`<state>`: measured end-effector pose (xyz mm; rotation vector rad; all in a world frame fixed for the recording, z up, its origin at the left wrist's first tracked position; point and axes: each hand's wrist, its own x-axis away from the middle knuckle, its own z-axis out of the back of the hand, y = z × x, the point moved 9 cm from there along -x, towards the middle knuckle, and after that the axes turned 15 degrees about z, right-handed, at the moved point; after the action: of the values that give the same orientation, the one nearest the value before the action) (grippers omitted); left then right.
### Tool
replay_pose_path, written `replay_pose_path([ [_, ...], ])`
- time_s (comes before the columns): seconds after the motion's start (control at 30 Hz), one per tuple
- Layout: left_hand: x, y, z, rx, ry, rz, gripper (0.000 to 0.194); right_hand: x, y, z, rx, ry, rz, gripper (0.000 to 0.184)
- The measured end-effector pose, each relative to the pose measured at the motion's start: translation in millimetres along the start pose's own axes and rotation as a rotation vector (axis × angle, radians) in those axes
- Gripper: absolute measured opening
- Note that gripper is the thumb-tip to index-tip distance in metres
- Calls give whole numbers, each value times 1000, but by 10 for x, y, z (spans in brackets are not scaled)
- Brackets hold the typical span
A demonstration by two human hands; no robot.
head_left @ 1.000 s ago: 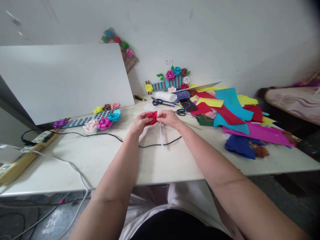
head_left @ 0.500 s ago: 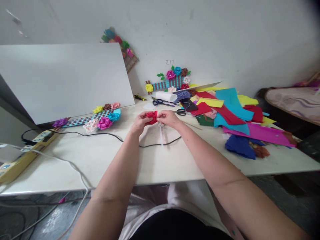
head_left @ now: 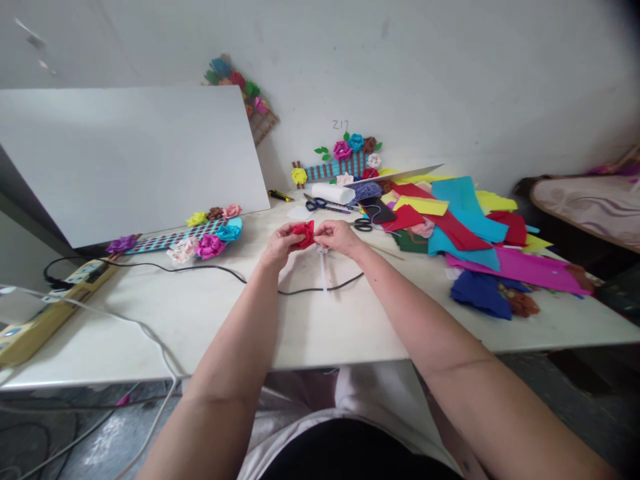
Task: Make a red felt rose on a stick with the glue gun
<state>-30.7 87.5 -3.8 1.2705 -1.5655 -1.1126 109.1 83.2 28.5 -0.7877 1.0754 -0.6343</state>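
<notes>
A red paper flower (head_left: 303,235) is held above the middle of the white table (head_left: 340,327). My left hand (head_left: 281,244) is closed around its left side, thumb near the front. My right hand (head_left: 336,236) pinches at the flower's right edge, fingertips pressed together. Just under my right hand, a white strip (head_left: 323,270) lies on the table, its upper end partly hidden; I cannot make out what it belongs to. Dark-handled scissors (head_left: 363,225) rest right beyond my right hand, and blue-handled scissors (head_left: 317,204) lie farther back.
A black cable (head_left: 170,269) crosses the table below the hands. On the left are a flower-trimmed guitar shape (head_left: 173,241) and a power strip (head_left: 75,293). Coloured crepe paper (head_left: 465,227) is heaped at right. Against the wall stand a white board (head_left: 135,160) and another flower-trimmed guitar shape (head_left: 340,163).
Almost nothing differs. Both hands stay at the red paper flower, which looks very slightly turned; the view has shifted a touch.
</notes>
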Motion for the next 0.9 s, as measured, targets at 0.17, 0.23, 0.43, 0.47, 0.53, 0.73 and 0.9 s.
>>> replay_pose_path([
  [0.17, -10, 6, -6, -10, -12, -14, 40, 0, 8, -10, -9, 0, 4, 7],
  [0.23, -9, 7, -6, -12, -14, -14, 40, 4, -7, -8, -7, -8, 6, 6],
  [0.43, -9, 7, -5, -10, -19, -26, 40, 10, -40, 6, 16, 1, -6, 7],
  [0.47, -9, 7, -9, -11, -22, -25, 40, 10, -37, 5, 17, 5, -9, 7],
  [0.53, -5, 8, -16, -11, -27, -18, 41, 11, -26, 2, 20, 9, -17, 8],
  [0.73, 4, 15, -40, -18, -43, -5, 41, 15, -37, -1, 21, -6, -19, 7],
  [0.9, 16, 24, -36, -1, -36, -14, 39, 19, -45, 0, 8, -10, -29, 7],
])
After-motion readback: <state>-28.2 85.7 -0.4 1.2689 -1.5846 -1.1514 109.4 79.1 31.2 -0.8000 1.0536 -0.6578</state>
